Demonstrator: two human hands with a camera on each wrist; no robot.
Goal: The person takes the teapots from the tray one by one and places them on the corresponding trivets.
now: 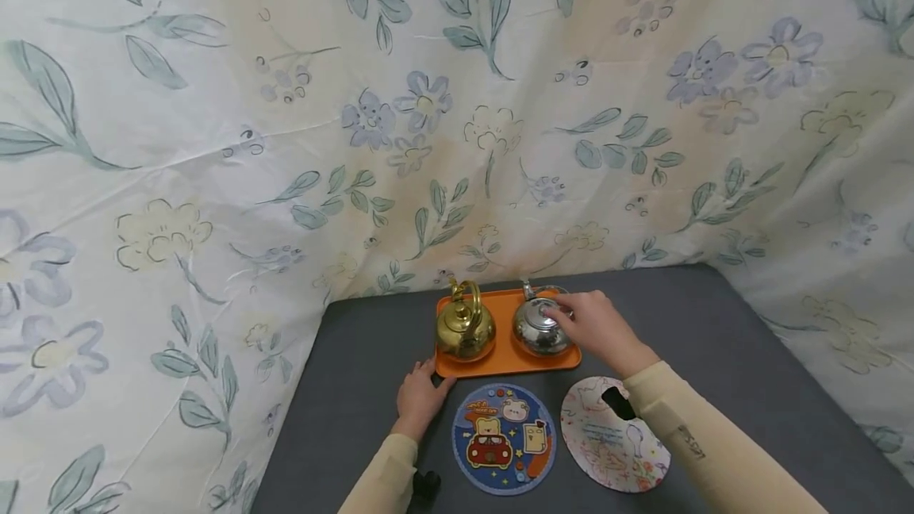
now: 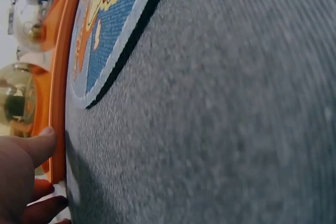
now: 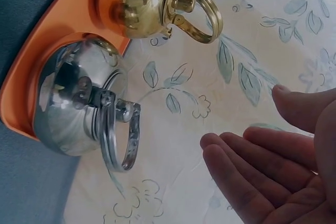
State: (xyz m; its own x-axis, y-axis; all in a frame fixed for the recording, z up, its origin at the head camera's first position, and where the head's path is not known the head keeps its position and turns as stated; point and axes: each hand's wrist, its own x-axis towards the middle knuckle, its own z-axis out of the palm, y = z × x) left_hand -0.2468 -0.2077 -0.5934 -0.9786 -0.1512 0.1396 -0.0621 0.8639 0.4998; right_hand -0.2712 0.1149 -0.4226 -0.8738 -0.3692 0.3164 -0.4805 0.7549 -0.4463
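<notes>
A gold kettle (image 1: 457, 337) and a silver kettle (image 1: 537, 333) stand side by side on an orange tray (image 1: 505, 316). At the tray's front left corner is my left hand (image 1: 418, 400). In the left wrist view its thumb (image 2: 43, 144) lies on the tray's rim and the other fingers bend round the corner. My right hand (image 1: 601, 327) overlaps the silver kettle's right side in the head view. The right wrist view shows that hand (image 3: 273, 171) with loosely extended fingers and nothing in them, apart from the kettle's handle (image 3: 111, 135), which is tipped to one side.
A round blue mat (image 1: 503, 443) with cartoon figures lies in front of the tray. Right of it is a round pale patterned mat (image 1: 607, 450), partly under the right forearm. The grey tabletop (image 1: 371, 355) meets a hanging floral cloth (image 1: 428, 205) at the back.
</notes>
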